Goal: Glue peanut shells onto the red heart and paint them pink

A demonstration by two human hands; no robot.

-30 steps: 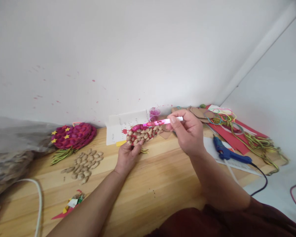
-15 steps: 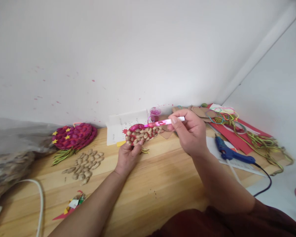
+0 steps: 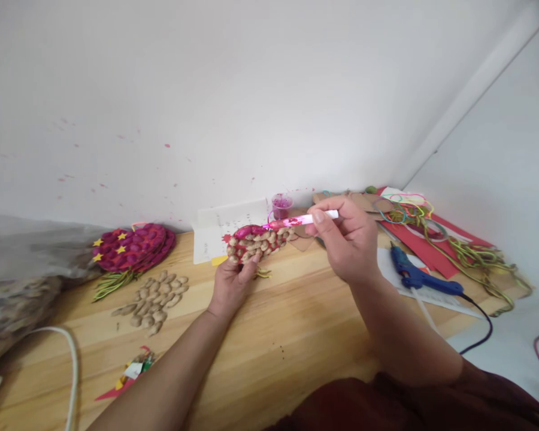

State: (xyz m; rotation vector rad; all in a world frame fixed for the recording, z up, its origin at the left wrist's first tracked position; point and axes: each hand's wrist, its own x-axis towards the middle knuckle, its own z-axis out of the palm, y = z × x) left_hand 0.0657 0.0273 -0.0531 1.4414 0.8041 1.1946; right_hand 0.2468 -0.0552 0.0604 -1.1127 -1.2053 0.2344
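left hand (image 3: 236, 278) gripping the near edge of a peanut-covered piece (image 3: 269, 242), part of it coloured magenta, held above the desk (image 3: 296, 335); right hand (image 3: 348, 242) pinching a white, magenta-stained pen-shaped tool (image 3: 302, 220), whose tip points left from that hand to the magenta part. loose peanuts (image 3: 157, 296) lie left of the left hand, with star-decorated discs (image 3: 135, 246) beyond them. a cup (image 3: 282, 206) with magenta contents stands beyond both hands; a blue glue gun (image 3: 424, 281) lies right of the right hand.
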